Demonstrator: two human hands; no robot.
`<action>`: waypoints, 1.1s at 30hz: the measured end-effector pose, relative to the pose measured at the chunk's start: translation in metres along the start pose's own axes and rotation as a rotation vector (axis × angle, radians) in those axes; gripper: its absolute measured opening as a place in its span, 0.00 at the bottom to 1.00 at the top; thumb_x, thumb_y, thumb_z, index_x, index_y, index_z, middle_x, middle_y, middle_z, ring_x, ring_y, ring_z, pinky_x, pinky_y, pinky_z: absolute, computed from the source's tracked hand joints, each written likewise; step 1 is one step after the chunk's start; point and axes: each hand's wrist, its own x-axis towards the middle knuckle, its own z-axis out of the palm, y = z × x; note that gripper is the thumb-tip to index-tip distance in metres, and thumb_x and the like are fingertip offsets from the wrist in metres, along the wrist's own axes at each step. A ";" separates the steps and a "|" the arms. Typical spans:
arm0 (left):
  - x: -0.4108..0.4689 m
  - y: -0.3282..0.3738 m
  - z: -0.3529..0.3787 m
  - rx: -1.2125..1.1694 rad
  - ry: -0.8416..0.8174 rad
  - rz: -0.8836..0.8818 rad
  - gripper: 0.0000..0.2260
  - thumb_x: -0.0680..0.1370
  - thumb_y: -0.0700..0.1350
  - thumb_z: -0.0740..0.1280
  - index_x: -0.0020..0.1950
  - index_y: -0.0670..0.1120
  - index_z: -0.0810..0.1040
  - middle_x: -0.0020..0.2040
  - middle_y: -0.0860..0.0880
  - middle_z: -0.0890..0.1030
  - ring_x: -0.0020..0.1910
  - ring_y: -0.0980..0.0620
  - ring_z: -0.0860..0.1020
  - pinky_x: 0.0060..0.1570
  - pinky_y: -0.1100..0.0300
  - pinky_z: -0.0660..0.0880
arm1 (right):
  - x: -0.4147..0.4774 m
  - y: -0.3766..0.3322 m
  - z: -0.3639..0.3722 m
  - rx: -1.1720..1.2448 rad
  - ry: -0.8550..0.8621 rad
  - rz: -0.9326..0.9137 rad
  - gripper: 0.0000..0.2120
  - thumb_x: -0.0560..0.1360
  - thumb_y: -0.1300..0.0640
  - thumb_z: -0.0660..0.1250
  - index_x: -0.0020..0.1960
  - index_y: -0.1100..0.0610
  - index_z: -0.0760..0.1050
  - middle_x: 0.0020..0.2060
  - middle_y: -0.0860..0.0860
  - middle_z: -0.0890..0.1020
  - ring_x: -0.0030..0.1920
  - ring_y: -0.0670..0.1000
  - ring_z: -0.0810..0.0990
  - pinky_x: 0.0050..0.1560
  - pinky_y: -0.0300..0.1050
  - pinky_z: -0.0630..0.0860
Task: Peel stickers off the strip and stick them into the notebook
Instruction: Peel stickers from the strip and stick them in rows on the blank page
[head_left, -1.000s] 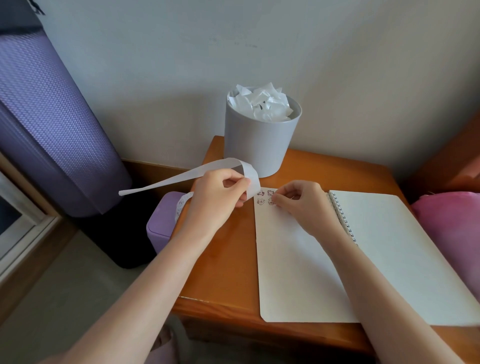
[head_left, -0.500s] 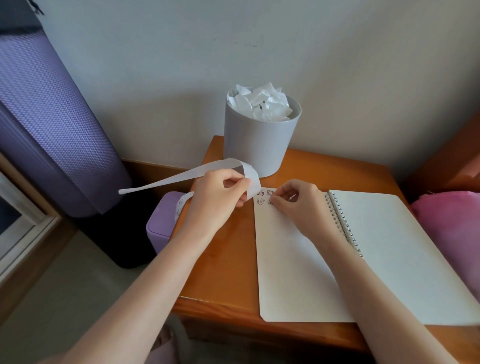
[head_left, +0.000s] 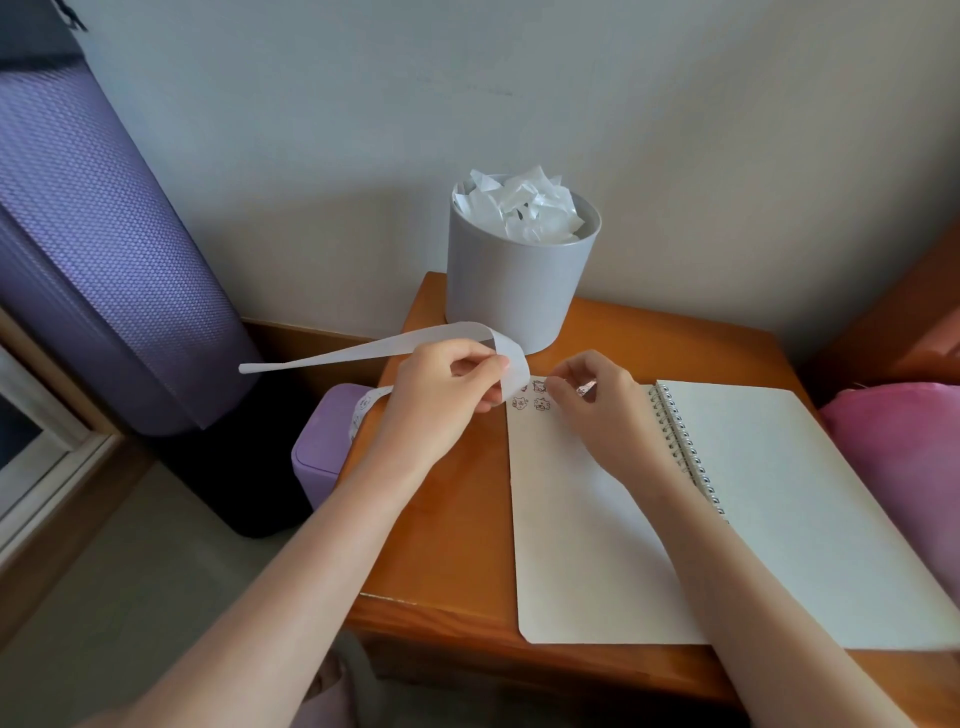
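Inspection, head view. All positions are referenced to the open spiral-bound notebook with blank cream pages (head_left: 805, 493), which lies flat on the orange-brown wooden desk (head_left: 457, 545).

1. My left hand (head_left: 441, 395) is just off the notebook's left edge, near its far left corner. The grip is closed on the long white paper strip (head_left: 363, 354), pinched between thumb and fingers.
2. The strip loops over that hand. Its free end points away from the notebook to the left. The other run drops to a lilac plastic box (head_left: 322, 447), which sits left of the notebook, beside the desk's edge.
3. My right hand (head_left: 597, 410) rests on the notebook's left page, at the far end. The fingers are curled, and the grip is narrow on a small pinkish sticker (head_left: 587, 388). Its design is too small to read.
4. Four small printed stickers (head_left: 520, 402) sit in a block at the far left corner of the left page, between the two hands.
5. A round grey bin (head_left: 514, 291), filled with crumpled white paper (head_left: 524, 208), stands on the desk beyond the notebook.
6. A rolled purple textured mat (head_left: 104, 249) stands well to the left of the notebook. A pink fabric item (head_left: 893, 441) lies just beside its right edge.
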 end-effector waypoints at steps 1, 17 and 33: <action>0.000 0.001 0.000 -0.018 -0.008 -0.002 0.07 0.78 0.47 0.65 0.51 0.47 0.80 0.36 0.54 0.80 0.34 0.59 0.80 0.31 0.77 0.72 | -0.001 -0.002 -0.002 0.059 -0.011 -0.010 0.02 0.77 0.57 0.64 0.47 0.54 0.76 0.40 0.44 0.78 0.34 0.43 0.73 0.36 0.38 0.68; 0.003 0.003 -0.002 -0.117 0.017 -0.011 0.05 0.78 0.48 0.65 0.52 0.51 0.75 0.50 0.49 0.81 0.48 0.51 0.82 0.44 0.60 0.81 | -0.011 -0.023 -0.015 0.301 -0.157 -0.171 0.06 0.70 0.53 0.73 0.46 0.54 0.81 0.43 0.46 0.83 0.45 0.48 0.79 0.46 0.45 0.75; 0.002 0.002 0.001 -0.183 -0.078 -0.050 0.09 0.78 0.51 0.63 0.44 0.50 0.80 0.41 0.50 0.84 0.41 0.55 0.83 0.43 0.63 0.80 | -0.011 -0.022 -0.015 0.462 -0.049 -0.230 0.09 0.70 0.63 0.73 0.47 0.55 0.76 0.40 0.54 0.82 0.41 0.56 0.79 0.40 0.48 0.74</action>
